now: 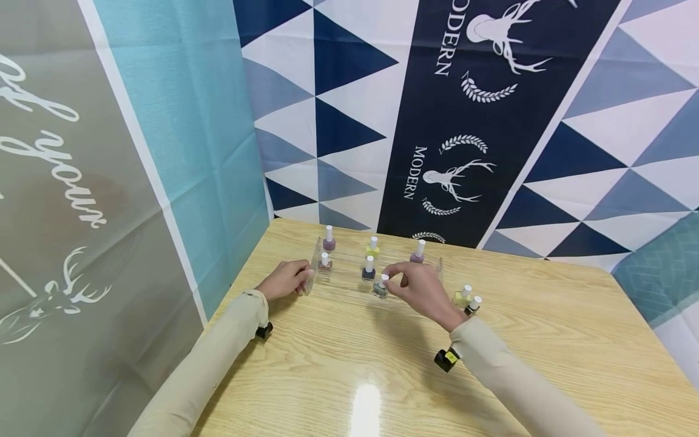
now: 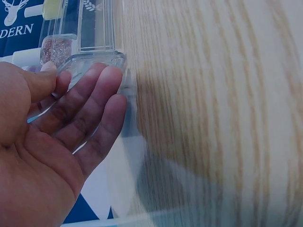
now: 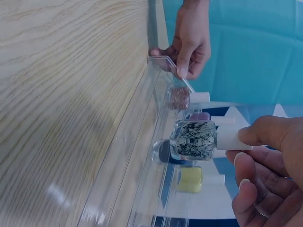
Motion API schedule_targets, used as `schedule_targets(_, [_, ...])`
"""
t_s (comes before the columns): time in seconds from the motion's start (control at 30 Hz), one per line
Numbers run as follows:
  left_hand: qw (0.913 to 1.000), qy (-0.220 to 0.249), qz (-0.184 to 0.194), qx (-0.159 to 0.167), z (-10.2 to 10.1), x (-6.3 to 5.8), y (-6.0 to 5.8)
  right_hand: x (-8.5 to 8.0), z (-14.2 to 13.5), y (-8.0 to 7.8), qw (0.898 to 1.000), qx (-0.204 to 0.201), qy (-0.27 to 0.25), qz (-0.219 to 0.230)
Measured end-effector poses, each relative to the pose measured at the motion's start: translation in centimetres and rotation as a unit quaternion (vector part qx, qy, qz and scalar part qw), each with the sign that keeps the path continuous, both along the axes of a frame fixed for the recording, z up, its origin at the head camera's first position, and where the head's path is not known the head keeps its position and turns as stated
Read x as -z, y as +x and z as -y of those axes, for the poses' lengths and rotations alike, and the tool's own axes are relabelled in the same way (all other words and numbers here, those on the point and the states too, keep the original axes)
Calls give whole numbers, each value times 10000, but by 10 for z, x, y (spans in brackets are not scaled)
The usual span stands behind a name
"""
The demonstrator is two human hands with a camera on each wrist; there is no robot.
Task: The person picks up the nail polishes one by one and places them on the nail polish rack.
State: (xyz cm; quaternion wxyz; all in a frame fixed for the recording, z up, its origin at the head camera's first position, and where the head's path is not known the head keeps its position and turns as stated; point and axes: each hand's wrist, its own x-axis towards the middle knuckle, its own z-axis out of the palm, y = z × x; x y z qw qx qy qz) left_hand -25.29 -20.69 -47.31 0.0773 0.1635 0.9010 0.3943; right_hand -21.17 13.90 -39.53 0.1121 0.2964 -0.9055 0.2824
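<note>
My right hand (image 1: 420,290) pinches the white cap of a nail polish bottle (image 3: 193,140) speckled black and white. The bottle is tilted over the front of a clear stepped display rack (image 1: 344,295). At the rack's left end, my left hand (image 1: 285,278) grips the clear side panel (image 3: 161,60) between thumb and fingers. Nearest that hand on the rack is a pinkish glitter bottle (image 1: 325,265), with a purple bottle (image 1: 329,244) behind it. A dark blue bottle (image 1: 368,273) and a yellow bottle (image 1: 372,249) stand mid-rack. Another purple bottle (image 1: 417,256) is at back right.
Right of the rack, partly behind my right wrist, a second yellow bottle (image 1: 461,297) and a dark bottle (image 1: 472,306) stand on the wooden table (image 1: 327,358). Patterned cloth (image 1: 349,121) hangs behind the table, and more cloth (image 1: 180,121) hangs along its left side.
</note>
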Motion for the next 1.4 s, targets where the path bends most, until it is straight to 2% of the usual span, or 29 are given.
schedule_targets(0.33, [9999, -45, -76, 120, 2, 1, -2, 3, 23, -5, 9993, -219, -150, 249])
schedule_targets(0.47, [9999, -16, -80, 135, 2, 1, -1, 6, 33, -7, 9991, -332, -216, 118])
schedule_targets(0.57, [9999, -18, -73, 126, 1, 0, 0, 8, 40, -9, 9991, -378, -199, 43])
schedule_targets(0.83, [9999, -114, -46, 76, -1, -3, 1, 11, 56, -11, 9984, -494, -194, 208])
schedule_targets(1.07, [9999, -76, -69, 77, 0, 0, -1, 9, 70, -14, 9980, -503, -65, 365])
schedule_targets(1.4, [9999, -87, -125, 61, 0, 2, -2, 16, 90, -22, 9985, -532, -64, 130])
